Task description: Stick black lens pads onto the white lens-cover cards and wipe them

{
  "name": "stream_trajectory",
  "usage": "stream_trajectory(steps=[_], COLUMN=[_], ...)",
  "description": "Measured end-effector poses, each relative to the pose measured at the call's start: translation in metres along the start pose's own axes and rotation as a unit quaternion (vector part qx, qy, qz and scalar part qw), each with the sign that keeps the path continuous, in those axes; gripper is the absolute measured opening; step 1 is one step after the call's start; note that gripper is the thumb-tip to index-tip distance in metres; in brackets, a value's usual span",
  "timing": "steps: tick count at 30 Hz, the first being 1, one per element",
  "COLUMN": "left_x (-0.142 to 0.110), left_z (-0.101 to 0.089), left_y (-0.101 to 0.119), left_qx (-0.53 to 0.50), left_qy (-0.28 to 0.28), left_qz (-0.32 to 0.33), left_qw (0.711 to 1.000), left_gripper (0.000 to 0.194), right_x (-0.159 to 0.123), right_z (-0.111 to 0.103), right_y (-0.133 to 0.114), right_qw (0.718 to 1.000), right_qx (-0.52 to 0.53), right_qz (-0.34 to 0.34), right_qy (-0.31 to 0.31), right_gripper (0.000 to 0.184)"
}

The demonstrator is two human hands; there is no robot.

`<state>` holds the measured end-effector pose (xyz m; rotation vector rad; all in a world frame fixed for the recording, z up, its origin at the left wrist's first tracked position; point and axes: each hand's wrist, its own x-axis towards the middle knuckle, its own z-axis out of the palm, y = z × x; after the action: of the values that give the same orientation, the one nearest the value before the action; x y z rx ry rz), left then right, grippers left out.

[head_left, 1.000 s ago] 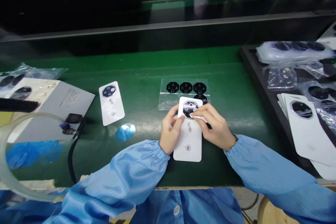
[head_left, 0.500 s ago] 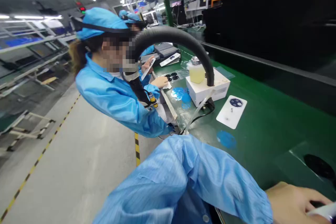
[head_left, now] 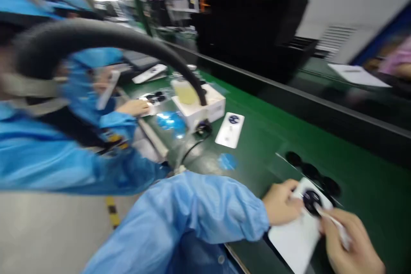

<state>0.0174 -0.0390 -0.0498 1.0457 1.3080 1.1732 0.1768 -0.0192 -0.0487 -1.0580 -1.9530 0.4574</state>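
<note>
The picture is smeared by motion. My left hand (head_left: 282, 207) grips the near left edge of a white back cover (head_left: 293, 237) lying on the green belt (head_left: 272, 137). A black round lens piece (head_left: 311, 199) sits at the cover's top end. My right hand (head_left: 351, 244) is closed around a thin white stick (head_left: 334, 222) whose tip touches that lens piece. Just beyond the cover lies a clear sheet with black lens pieces (head_left: 310, 170).
A co-worker in a blue gown (head_left: 64, 154) sits at the left under a black arched hose (head_left: 105, 36). A white box (head_left: 201, 109) carrying a yellowish bottle, a second white cover (head_left: 229, 130) and a blue film scrap (head_left: 227, 161) lie on the belt.
The view swung hard left toward the co-worker and is now turning back right. My hands and the white cover are in view again at the lower right, held as before.
</note>
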Motion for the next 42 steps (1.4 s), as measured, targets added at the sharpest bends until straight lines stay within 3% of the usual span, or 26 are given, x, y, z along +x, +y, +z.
stream_trajectory(steps=[2,5,9,12,17,28,38,42], left_x=[-0.005,-0.007,-0.012,-0.018,-0.022,-0.025,-0.028,-0.022], left_z=[-0.002,-0.005,-0.010,-0.012,-0.012,-0.014,-0.014,-0.014], left_y=[0.004,0.009,0.017,0.020,0.019,0.013,0.017,0.024], left_qx=[-0.027,-0.061,-0.101,-0.052,0.073,0.114,0.078,-0.010], left_qy=[-0.033,-0.085,-0.097,-0.100,-0.099,-0.075,-0.076,-0.078], left_qz=[0.012,0.002,-0.028,-0.010,0.067,0.106,0.056,0.013], left_qw=[0.999,0.995,0.990,0.994,0.990,0.985,0.992,0.997], left_gripper=[0.042,0.045,0.036,0.030,0.027,0.031,0.033,0.034], right_x=[-0.010,-0.009,-0.003,-0.005,-0.011,-0.014,-0.013,-0.010], right_z=[-0.012,-0.010,-0.004,-0.004,-0.005,0.000,-0.004,-0.008], right_y=[-0.010,-0.021,-0.030,-0.035,-0.034,-0.029,-0.031,-0.034], right_qw=[1.000,0.997,0.992,0.993,0.999,0.995,0.998,0.998], right_qx=[0.009,0.043,0.082,0.076,0.013,-0.074,-0.042,-0.006], right_qz=[0.025,0.042,0.060,0.034,-0.031,-0.067,-0.045,-0.028], right_qy=[0.009,0.038,0.069,0.078,0.024,0.002,-0.001,0.063], right_gripper=[0.010,0.009,0.011,0.015,0.022,0.029,0.027,0.024])
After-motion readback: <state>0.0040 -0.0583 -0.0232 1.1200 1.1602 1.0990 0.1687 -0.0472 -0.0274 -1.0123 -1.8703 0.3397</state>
